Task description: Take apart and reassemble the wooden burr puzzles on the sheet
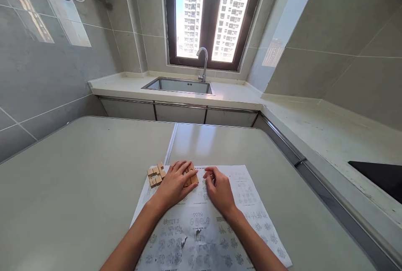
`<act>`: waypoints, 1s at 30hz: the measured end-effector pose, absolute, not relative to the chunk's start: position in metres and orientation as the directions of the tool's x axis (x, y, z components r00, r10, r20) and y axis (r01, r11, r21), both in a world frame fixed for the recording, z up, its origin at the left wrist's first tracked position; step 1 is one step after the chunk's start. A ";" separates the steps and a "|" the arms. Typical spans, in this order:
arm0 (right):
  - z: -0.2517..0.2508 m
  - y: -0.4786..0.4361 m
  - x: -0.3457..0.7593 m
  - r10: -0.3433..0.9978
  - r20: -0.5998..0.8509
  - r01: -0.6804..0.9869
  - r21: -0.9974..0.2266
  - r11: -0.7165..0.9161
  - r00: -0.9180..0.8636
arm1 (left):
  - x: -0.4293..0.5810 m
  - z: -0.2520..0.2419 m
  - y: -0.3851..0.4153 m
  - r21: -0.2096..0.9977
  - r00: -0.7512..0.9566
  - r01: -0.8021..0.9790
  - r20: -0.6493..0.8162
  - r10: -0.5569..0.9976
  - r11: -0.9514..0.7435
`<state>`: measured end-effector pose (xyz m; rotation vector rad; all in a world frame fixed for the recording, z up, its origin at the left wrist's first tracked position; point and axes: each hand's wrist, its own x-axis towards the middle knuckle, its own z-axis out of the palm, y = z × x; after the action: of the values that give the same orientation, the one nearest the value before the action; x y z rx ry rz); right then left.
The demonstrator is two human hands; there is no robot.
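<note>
My left hand [176,184] lies over a group of light wooden puzzle pieces [193,176]. Its fingers reach across them and the thumb rests at their near edge, so part of the wood is hidden. Left of that hand, several notched wooden blocks [154,174] sit close together, at the upper left corner of a printed paper sheet [201,216]. To the right, above the sheet, my right hand [219,189] is loosely closed, fingers bent inward toward the thumb, with nothing visible in it. A small gap separates it from the wooden pieces.
The sheet lies on a pale table [94,187] with a seam [171,143] across it. Beyond stands a counter with a sink [182,84] and a faucet [204,63] under a window. Another counter [329,124] runs along the right, with a dark panel [380,179] on it.
</note>
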<state>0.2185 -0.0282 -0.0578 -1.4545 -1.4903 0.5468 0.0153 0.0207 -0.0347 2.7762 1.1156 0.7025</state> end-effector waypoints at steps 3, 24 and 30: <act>-0.057 -0.028 0.218 0.938 0.308 0.523 -0.832 0.186 0.156 | 0.016 -0.033 0.020 0.195 0.609 0.642 0.459 0.647 -0.742; -0.055 -0.029 0.217 0.938 0.318 0.539 -0.819 0.197 0.140 | 0.019 -0.032 0.013 0.163 0.390 0.808 0.572 0.722 -0.566; -0.054 -0.032 0.214 0.942 0.313 0.533 -0.821 0.205 0.120 | 0.035 -0.026 -0.006 0.213 0.553 0.657 0.515 0.654 -0.723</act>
<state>0.2143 -0.0316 -0.0541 -1.4520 -1.5386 0.5467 0.0354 -0.0058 -0.0258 2.7721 1.1698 0.9172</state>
